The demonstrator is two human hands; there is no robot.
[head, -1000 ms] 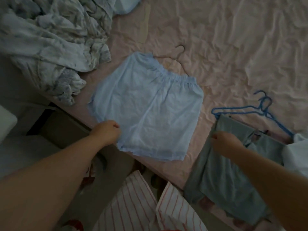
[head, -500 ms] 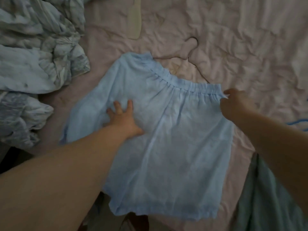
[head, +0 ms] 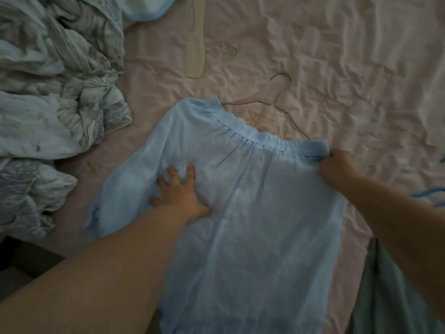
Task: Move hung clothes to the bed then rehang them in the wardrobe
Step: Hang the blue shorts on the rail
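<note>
Hardly moved: left hand (head: pixel 179 191) stays spread on shorts (head: pixel 252 213), right hand (head: pixel 337 167) still pinching waistband.

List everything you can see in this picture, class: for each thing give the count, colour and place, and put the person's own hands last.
shorts: one, light blue, flat on the bed in the middle, waistband at the far end.
hanger: one, thin and pale, on the sheet just beyond the waistband.
comb: one, cream, on the sheet at the top.
sheet: one, pink, wrinkled, covering the bed.
quilt: one, pale blue-grey patterned, bunched at the left.
grey-green garment: one, at the bottom right edge.
blue hanger: one, only a sliver at the right edge.
left hand: pressing flat on the shorts, fingers spread.
right hand: gripping the right end of the waistband.
</note>
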